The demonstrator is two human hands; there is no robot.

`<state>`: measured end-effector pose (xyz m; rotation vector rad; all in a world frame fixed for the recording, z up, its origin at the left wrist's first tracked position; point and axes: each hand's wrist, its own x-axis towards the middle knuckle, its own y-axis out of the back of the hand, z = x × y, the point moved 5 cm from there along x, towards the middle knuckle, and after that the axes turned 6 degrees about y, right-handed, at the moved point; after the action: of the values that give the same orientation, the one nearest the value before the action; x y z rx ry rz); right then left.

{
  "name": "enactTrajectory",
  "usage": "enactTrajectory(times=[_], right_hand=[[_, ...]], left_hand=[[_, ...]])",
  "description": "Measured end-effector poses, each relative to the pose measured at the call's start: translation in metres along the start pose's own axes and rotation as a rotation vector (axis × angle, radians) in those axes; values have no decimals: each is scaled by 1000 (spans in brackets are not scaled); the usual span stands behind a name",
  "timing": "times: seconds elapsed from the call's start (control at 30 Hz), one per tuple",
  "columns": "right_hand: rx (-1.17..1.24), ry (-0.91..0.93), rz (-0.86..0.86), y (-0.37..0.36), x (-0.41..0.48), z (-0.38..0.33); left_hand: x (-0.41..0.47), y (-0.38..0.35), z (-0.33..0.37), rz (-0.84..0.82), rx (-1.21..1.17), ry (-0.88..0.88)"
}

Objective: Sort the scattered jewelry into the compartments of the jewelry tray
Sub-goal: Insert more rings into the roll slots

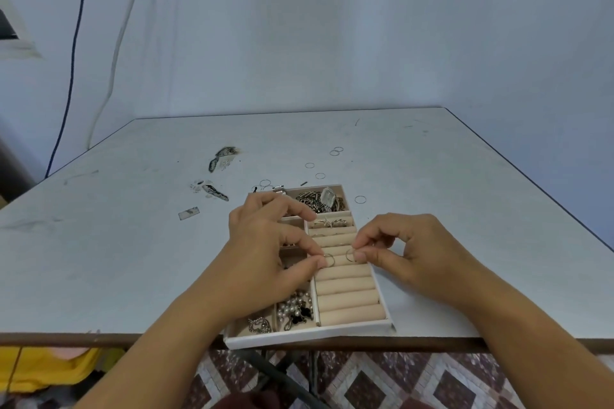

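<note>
**Ring seating at the tray [309,337].** A thin ring [329,260] is pinched between thumb and forefinger of the left hand [265,252]. A second ring [350,255] is pinched in the same way by the right hand [408,249]. Both are held on edge at the rolls [345,295], midway along the tray's right column; whether they touch the padding cannot be told.

Each ring is best pressed edge-first into a slit between two rolls. It should be released only once it is gripped there.

The tray's near rim appears to overhang the table [432,176] edge slightly, so pressure should be kept light. Bare tabletop is available on the right. Loose rings [360,199] lie beside and beyond the tray's far end, well apart from the hands.
</note>
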<state>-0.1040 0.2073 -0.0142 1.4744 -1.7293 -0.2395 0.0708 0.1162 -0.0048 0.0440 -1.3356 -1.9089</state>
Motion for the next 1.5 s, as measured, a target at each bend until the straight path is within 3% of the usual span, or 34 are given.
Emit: enactTrajectory(times=[0.47, 1.0, 1.2, 1.5], right_hand=[[-47, 39, 1, -3, 0, 1], [-250, -11, -87, -4, -6, -12], [-335, -25, -159, -5, -1, -15], [-293, -197, -248, -1, 6, -9]], left_hand=[[-1, -5, -1, 33, -22, -14], [14, -14, -4, -150, -151, -82], [14, -14, -4, -143, -139, -89], [14, -16, -5, -139, -108, -101]])
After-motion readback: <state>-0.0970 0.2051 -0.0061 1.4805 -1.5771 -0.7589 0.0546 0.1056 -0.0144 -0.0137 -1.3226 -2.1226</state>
